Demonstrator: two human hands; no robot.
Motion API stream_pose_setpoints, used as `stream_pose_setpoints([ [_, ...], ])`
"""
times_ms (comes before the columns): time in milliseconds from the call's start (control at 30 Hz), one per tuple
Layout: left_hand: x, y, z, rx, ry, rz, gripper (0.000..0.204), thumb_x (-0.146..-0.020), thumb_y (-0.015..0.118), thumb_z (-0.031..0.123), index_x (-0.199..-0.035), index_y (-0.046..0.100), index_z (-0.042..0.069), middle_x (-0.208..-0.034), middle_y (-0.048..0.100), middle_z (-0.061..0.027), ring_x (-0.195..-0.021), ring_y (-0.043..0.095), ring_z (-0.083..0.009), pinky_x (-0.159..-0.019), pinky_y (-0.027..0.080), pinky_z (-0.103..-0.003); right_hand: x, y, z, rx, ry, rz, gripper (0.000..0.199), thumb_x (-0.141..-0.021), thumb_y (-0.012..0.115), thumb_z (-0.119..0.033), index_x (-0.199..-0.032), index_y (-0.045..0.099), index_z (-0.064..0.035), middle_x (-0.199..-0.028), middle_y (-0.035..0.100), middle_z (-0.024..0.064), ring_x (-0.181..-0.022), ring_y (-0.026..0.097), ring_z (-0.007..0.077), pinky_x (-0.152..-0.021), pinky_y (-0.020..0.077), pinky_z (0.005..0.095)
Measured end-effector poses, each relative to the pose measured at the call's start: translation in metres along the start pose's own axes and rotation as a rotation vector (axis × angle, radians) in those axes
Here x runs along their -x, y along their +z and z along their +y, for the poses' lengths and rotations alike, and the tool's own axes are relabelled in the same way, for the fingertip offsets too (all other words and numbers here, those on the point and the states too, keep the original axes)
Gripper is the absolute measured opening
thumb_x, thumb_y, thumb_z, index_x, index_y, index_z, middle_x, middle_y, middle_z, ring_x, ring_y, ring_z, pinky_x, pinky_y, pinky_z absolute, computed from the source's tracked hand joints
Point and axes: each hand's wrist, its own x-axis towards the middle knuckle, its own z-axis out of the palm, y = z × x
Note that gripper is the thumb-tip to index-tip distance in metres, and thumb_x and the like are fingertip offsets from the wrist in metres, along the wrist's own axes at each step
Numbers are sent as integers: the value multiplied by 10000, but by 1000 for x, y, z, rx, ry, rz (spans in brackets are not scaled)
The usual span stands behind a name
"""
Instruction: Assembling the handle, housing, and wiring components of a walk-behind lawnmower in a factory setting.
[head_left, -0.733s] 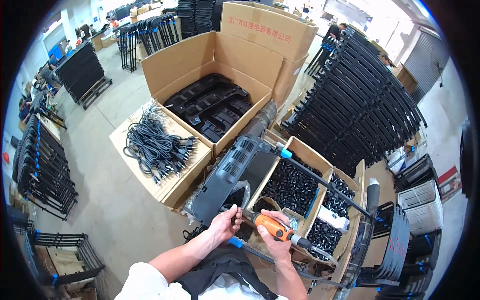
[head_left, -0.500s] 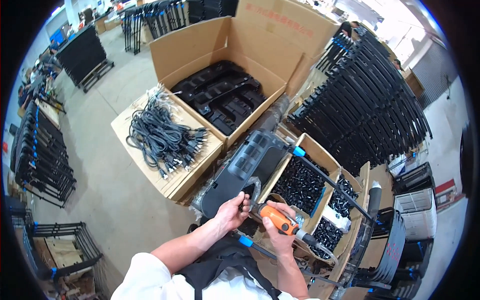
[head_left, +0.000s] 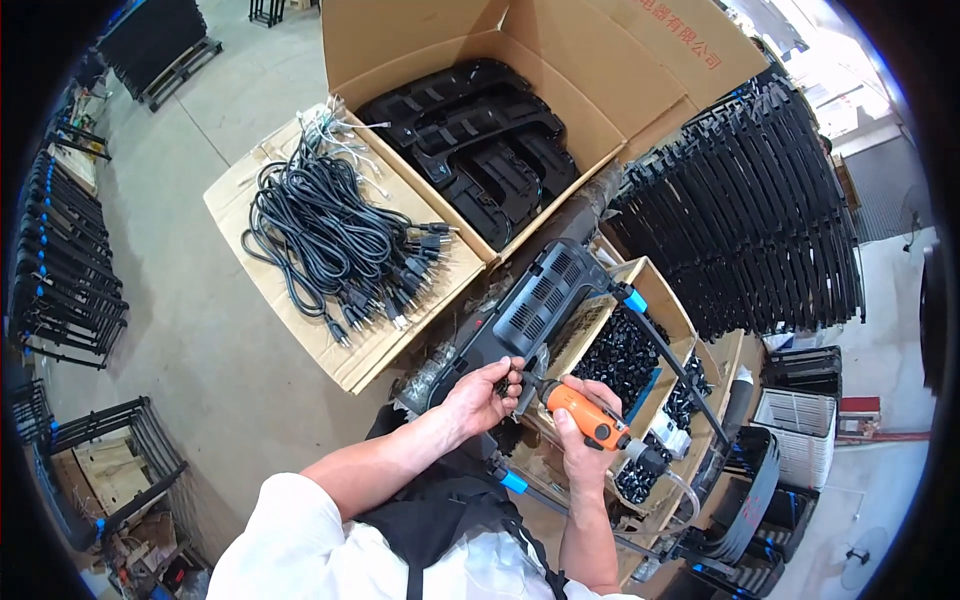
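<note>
Orange casing covers the barrel of a power screwdriver [head_left: 592, 420], which in the head view sits near the middle of the lower half, slanting in front of the person's chest. Its right hand [head_left: 583, 455] grasps it: fingers wrap the casing from the far side, thumb lies along the near side. The tool looks rigid and moderately heavy, probably smooth on the body, so a full wrap around the orange section seems the surest hold; a flexible clear hose [head_left: 688, 492] at its rear end may tug a little. The left hand [head_left: 475, 402] is beside the driver's dark nose, fingers curled together; whether they pinch something small there, I cannot tell. Just beyond lies a black vented plastic housing [head_left: 541, 308], likely light and stiff, easily scuffed, best held by its edges.

Containers lie around it. A cardboard parts bin [head_left: 668, 297] holds a heap of small black fittings [head_left: 612, 352]; next to it, further black pieces [head_left: 636, 482] lie near a small white block [head_left: 670, 438]. Past the housing, a tall open carton [head_left: 570, 55] contains black moulded plastic parts [head_left: 480, 130], nested together and presumably stiff. On a flat-topped cardboard box [head_left: 237, 205] rests a tangle of black power cords [head_left: 325, 235], limp-looking, their plugs bunched toward the near side.
</note>
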Motion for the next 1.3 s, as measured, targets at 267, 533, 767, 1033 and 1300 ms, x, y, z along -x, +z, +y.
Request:
stream_pose_setpoints([
  [267,-1,4,12,-50,22,2,303,-1131,494,342,-1210,645,92,-865,602,29,-760,550,-116,-657,447,-258,-15,16,-8,47,65,16,541,-877,762,12,-1363,527,-16,-1298,682,222,-1208,662,283,-1082,521,434],
  [533,-2,7,14,-197,104,125,310,-1130,504,334,-1245,651,87,-861,611,23,-711,542,-96,-601,432,-247,-42,33,-9,80,97,-10,528,-890,785,16,-1352,532,-15,-1333,663,196,-1240,644,271,-1095,517,414],
  [767,18,11,64,-698,404,227,264,-1082,534,202,-1256,674,62,-723,449,93,-563,358,-27,-485,265,-198,-71,48,-9,84,89,-31,539,-882,796,5,-1354,539,-19,-1308,678,182,-1217,655,252,-1090,523,406],
  [1033,15,14,84,-1820,703,439,397,-1017,628,303,-1356,669,101,-1154,755,-168,-1031,725,-366,-919,570,-433,-92,58,-7,101,118,-43,544,-870,808,0,-1349,553,-24,-1300,680,168,-1198,661,245,-1087,524,393],
  [1300,-3,-9,78,-2058,938,389,393,-1000,655,298,-1338,663,99,-959,746,-149,-863,740,-345,-712,597,-455,-101,61,-1,134,114,-44,528,-874,816,-32,-1341,570,-42,-1279,703,165,-1164,673,232,-1062,533,385],
])
